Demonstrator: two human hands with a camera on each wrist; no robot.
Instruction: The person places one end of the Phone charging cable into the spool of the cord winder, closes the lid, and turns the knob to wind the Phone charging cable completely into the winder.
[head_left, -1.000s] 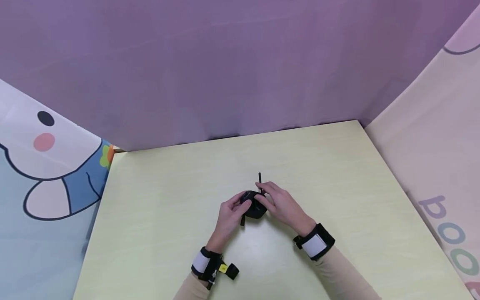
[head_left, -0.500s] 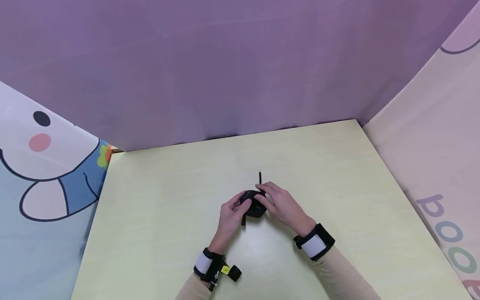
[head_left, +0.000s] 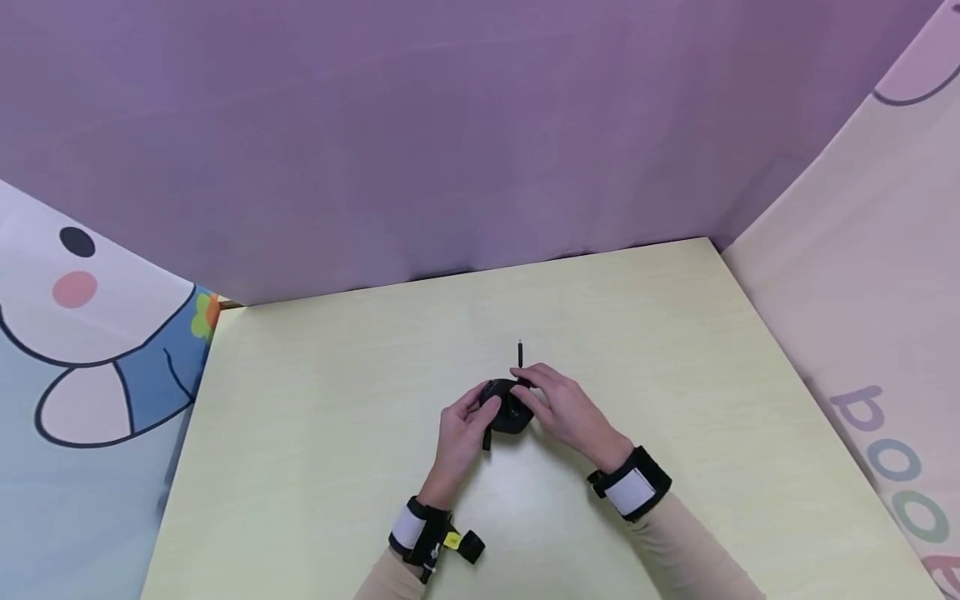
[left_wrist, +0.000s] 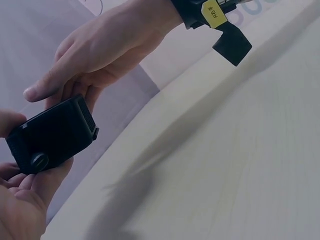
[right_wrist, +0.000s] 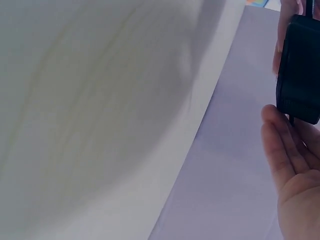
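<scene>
A small black box-shaped device (head_left: 512, 414) is held up between my two hands, its exact kind unclear. A round knob (left_wrist: 39, 160) shows on one face in the left wrist view. From its far side sticks a thin black rod (head_left: 521, 355); a short black piece juts out toward me. My left hand (head_left: 457, 436) grips the device's left side, thumb on top. My right hand (head_left: 573, 417) pinches its far right corner around the rod's base, thumb by the body. In the right wrist view, the right fingers (right_wrist: 280, 150) lie against the device's end and partly hide the rod.
Beneath the hands lies a pale yellow-green table (head_left: 337, 400). A purple cloth (head_left: 450, 150) stands behind it, with printed cloths at the left and right. Each wrist wears a black strap; a small black camera with a yellow tag (head_left: 452, 540) hangs beside the left one.
The head view shifts slightly. Both hands keep their hold on the device, which tilts a little; the right thumb and fingers move only slightly at the rod.
</scene>
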